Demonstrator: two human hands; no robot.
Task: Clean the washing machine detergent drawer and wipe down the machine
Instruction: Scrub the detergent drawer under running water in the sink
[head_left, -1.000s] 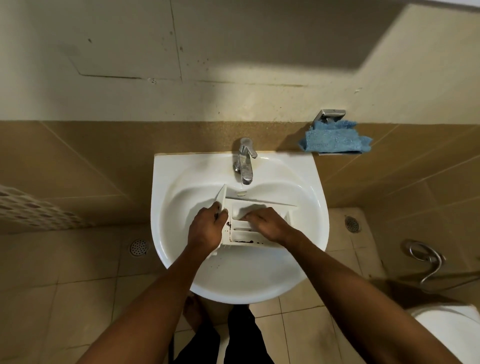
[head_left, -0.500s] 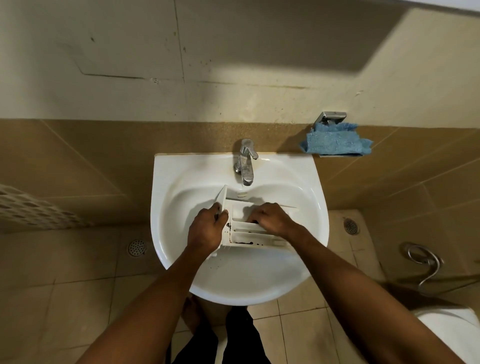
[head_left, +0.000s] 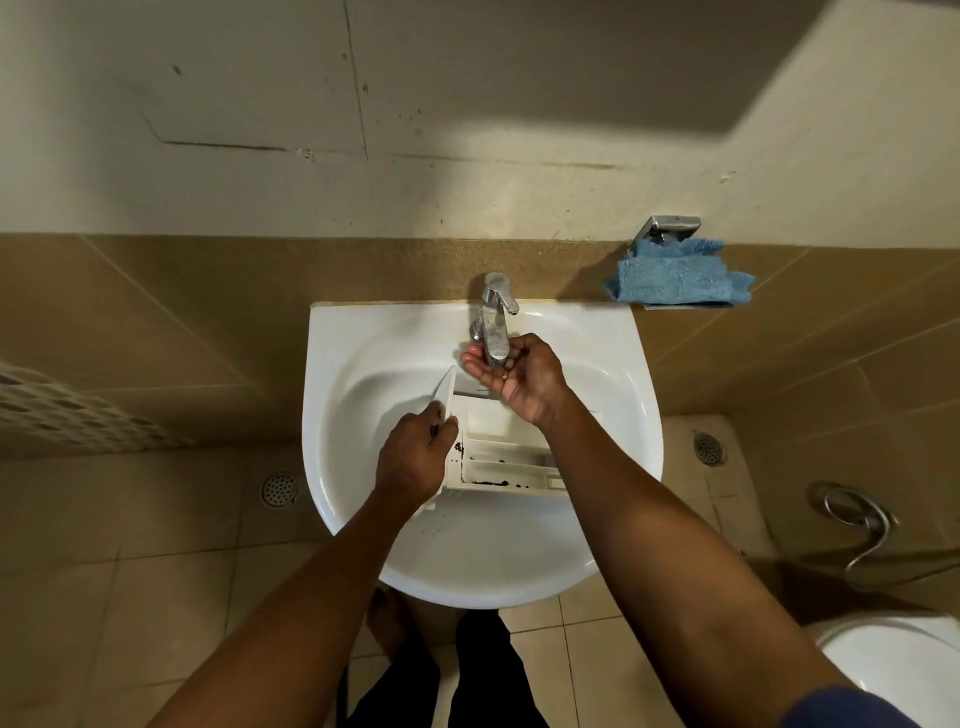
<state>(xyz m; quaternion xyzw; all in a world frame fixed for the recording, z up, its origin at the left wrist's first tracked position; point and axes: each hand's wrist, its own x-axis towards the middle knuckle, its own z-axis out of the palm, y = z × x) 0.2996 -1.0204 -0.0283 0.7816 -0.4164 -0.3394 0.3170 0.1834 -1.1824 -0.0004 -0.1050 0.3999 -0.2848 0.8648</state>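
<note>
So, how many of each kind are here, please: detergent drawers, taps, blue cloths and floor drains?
Detergent drawer: 1
Tap: 1
Blue cloth: 1
Floor drains: 2
Total: 5

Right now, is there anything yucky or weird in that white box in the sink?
Yes. The detergent drawer in the sink has black grime along its nearest compartment and dark specks on its left wall, beside the left hand gripping it. The rest looks white.
</note>
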